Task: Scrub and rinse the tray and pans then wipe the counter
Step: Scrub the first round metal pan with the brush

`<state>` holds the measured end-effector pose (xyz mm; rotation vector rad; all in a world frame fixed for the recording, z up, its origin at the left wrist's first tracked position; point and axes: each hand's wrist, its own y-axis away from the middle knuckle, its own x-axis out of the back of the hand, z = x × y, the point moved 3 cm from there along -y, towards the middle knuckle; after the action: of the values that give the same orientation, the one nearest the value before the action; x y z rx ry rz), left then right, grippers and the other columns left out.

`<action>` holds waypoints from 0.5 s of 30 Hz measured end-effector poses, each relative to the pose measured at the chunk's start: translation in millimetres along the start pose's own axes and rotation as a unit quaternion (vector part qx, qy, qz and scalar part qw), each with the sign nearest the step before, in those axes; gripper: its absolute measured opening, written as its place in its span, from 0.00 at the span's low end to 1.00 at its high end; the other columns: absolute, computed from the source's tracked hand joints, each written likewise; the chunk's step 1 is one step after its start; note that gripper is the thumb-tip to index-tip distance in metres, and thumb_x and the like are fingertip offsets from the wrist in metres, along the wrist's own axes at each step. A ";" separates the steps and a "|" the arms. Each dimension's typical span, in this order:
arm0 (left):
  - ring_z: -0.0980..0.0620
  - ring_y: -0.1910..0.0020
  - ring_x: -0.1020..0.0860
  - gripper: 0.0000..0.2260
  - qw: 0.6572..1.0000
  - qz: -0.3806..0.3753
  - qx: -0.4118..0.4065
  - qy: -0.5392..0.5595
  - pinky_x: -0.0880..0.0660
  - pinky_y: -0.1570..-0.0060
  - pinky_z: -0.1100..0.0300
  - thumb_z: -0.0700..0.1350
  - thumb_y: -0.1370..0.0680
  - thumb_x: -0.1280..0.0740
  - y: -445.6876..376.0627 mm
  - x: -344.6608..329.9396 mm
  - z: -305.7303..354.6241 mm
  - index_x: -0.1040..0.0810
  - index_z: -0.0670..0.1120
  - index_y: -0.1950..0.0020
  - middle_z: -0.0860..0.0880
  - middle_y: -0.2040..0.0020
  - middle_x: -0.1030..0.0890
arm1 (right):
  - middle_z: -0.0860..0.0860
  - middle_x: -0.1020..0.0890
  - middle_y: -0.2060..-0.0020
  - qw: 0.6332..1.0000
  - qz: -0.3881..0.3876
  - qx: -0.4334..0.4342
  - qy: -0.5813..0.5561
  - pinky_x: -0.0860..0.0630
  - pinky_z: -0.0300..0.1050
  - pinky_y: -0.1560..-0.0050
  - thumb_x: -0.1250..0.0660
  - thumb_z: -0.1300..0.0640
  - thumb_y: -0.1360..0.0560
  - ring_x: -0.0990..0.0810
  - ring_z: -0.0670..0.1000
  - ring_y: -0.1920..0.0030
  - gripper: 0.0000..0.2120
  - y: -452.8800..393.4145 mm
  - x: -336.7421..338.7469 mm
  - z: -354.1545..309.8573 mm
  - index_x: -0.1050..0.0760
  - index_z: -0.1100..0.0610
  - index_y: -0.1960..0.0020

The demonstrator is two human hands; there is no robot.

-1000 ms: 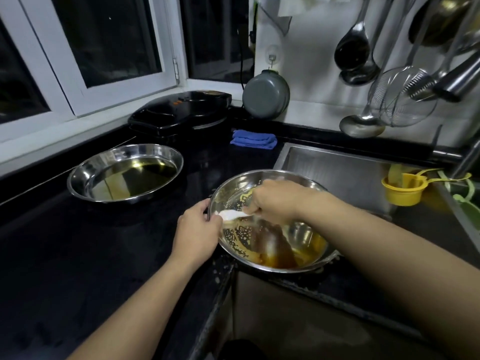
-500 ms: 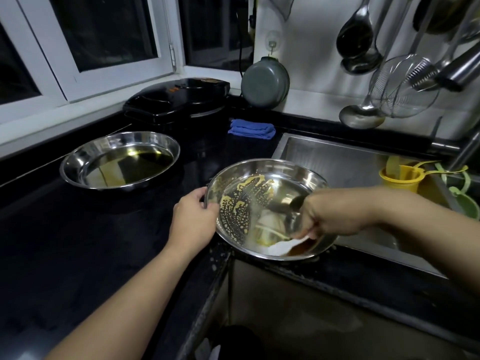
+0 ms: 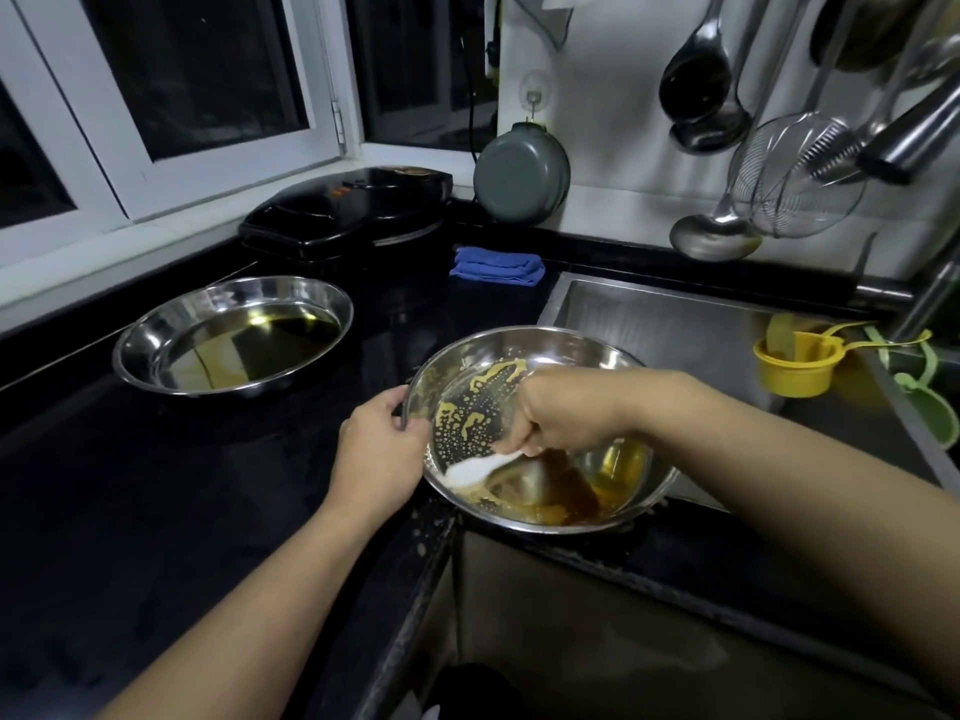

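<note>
Counter [image 3: 130, 511]: black, glossy, running from near left to the far wall; spatter on its near edge below the tilted pan.

Sink [image 3: 675, 324]: steel basin, right of centre, far wall ribbed.

Electric griddle [image 3: 348, 210]: black, lid closed, far on the counter under the window.

Pan, second [image 3: 156, 345]: round steel, flat on the counter at left, well apart from the hands, shallow yellowish liquid inside; unchanged from both earlier frames.

Pan, first [image 3: 545, 345]: round steel, at the sink's near-left corner, tilted with its low side toward the viewer. Brown-yellow liquid pools at the low side; foamy yellow residue clings to the upper left inner wall.

Right hand [image 3: 566, 413]: inside the first pan, fingers curled round the handle of a white brush [image 3: 472, 470]. Half a second ago this hand sat at the pan's right near side with the white tool low beside it; now it lies nearer the middle and the white end reaches the pan's lower left wall, close to the left hand.

Left hand [image 3: 379, 454]: grips the first pan's left rim, thumb over the rim, fingers curled beneath; same hold as in both earlier frames.

Pot lid [image 3: 522, 174]: grey, hung on a wall hook.

Blue cloth [image 3: 496, 266]: folded, far on the counter beside the sink.

Yellow cup [image 3: 795, 366]: at the sink's right.
</note>
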<state>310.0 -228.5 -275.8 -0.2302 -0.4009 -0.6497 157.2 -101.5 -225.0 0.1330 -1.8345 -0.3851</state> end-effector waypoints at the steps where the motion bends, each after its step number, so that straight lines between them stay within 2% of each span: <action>1: 0.53 0.69 0.19 0.14 1.000 0.002 0.001 0.005 0.20 0.60 0.55 0.41 0.22 0.35 0.3 -0.3 0.1 0.17 0.53 0.40 0.50 0.67 0.16 | 0.39 0.17 0.62 0.999 -0.017 0.007 0.027 0.23 0.42 0.57 0.32 0.54 0.20 0.22 0.43 0.60 0.08 9.0 -1.5 1.7 0.14 0.46 0.48; 3: 0.52 0.69 0.19 0.13 1.000 0.004 0.004 0.012 0.19 0.58 0.53 0.41 0.22 0.34 0.3 -0.9 -0.4 0.18 0.54 0.40 0.48 0.68 0.16 | 0.31 0.21 0.68 0.996 -0.046 -0.001 0.072 0.27 0.35 0.57 0.30 0.58 0.22 0.23 0.34 0.61 0.09 28.6 -2.7 13.0 0.15 0.47 0.46; 4: 0.49 0.68 0.18 0.13 1.000 0.003 0.005 0.014 0.18 0.57 0.51 0.42 0.21 0.34 -0.1 -2.0 0.3 0.18 0.54 0.40 0.48 0.67 0.16 | 0.28 0.24 0.72 0.996 -0.055 -0.020 0.071 0.30 0.32 0.59 0.30 0.59 0.22 0.25 0.30 0.64 0.10 41.1 -1.3 21.6 0.14 0.46 0.50; 6: 0.46 0.64 0.16 0.13 1.000 -0.001 0.007 0.020 0.17 0.54 0.49 0.42 0.21 0.35 0.8 -1.6 -1.3 0.19 0.56 0.40 0.48 0.67 0.16 | 0.26 0.27 0.75 0.994 -0.076 -0.053 0.051 0.34 0.26 0.63 0.31 0.61 0.21 0.27 0.28 0.67 0.23 56.3 1.1 39.0 0.18 0.35 0.65; 7: 0.45 0.63 0.16 0.13 1.000 -0.003 0.007 0.021 0.18 0.54 0.48 0.42 0.21 0.35 1.2 -1.5 -1.8 0.20 0.57 0.42 0.48 0.66 0.15 | 0.26 0.26 0.74 0.994 -0.079 -0.056 0.043 0.35 0.25 0.62 0.32 0.62 0.21 0.26 0.30 0.66 0.28 58.9 1.0 44.3 0.20 0.31 0.68; 8: 0.45 0.63 0.16 0.12 1.000 -0.006 0.005 0.020 0.18 0.53 0.48 0.42 0.21 0.35 1.2 -1.4 -1.6 0.20 0.59 0.45 0.48 0.66 0.15 | 0.27 0.25 0.70 0.994 -0.075 -0.065 0.041 0.35 0.26 0.58 0.31 0.62 0.22 0.26 0.31 0.63 0.27 59.8 1.1 45.8 0.19 0.29 0.64; 9: 0.45 0.63 0.15 0.12 1.000 -0.008 0.005 0.019 0.18 0.53 0.48 0.42 0.21 0.35 1.6 -1.1 -2.3 0.21 0.60 0.47 0.48 0.65 0.15 | 0.27 0.23 0.64 0.995 -0.068 -0.066 0.036 0.34 0.29 0.53 0.31 0.61 0.22 0.26 0.33 0.60 0.21 55.8 -1.7 47.7 0.16 0.32 0.53; 10: 0.46 0.62 0.15 0.12 1.000 -0.010 0.003 0.019 0.18 0.52 0.48 0.42 0.21 0.35 2.1 -1.1 -2.3 0.22 0.61 0.49 0.48 0.65 0.15 | 0.29 0.21 0.58 0.995 -0.057 -0.068 0.040 0.34 0.33 0.51 0.31 0.60 0.22 0.27 0.34 0.58 0.16 51.5 -2.9 42.2 0.16 0.38 0.44; 11: 0.46 0.62 0.15 0.12 1.000 -0.012 0.001 0.020 0.18 0.52 0.48 0.42 0.21 0.35 2.3 -0.8 -1.4 0.22 0.61 0.50 0.48 0.65 0.14 | 0.30 0.20 0.55 0.996 -0.041 -0.064 0.050 0.34 0.33 0.51 0.31 0.58 0.21 0.27 0.34 0.59 0.15 44.5 -2.4 38.5 0.18 0.43 0.40; 13: 0.47 0.62 0.15 0.12 1.000 -0.012 -0.003 0.019 0.18 0.52 0.47 0.42 0.21 0.34 2.4 -0.4 0.2 0.22 0.61 0.49 0.49 0.65 0.14 | 0.26 0.22 0.64 0.998 -0.005 -0.044 0.050 0.34 0.32 0.57 0.32 0.56 0.20 0.27 0.36 0.62 0.11 30.0 0.8 26.3 0.17 0.46 0.40; 15: 0.46 0.63 0.15 0.11 1.000 -0.012 -0.004 0.017 0.18 0.53 0.46 0.42 0.21 0.34 2.9 0.2 0.5 0.21 0.60 0.49 0.48 0.66 0.15 | 0.26 0.26 0.72 0.998 0.029 -0.029 0.044 0.33 0.37 0.60 0.34 0.53 0.18 0.29 0.41 0.65 0.09 19.0 4.1 14.4 0.15 0.47 0.45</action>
<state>311.9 -226.3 -275.5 -0.2216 -0.3701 -0.6774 144.4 -82.0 -218.7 0.0557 -1.7337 -0.3864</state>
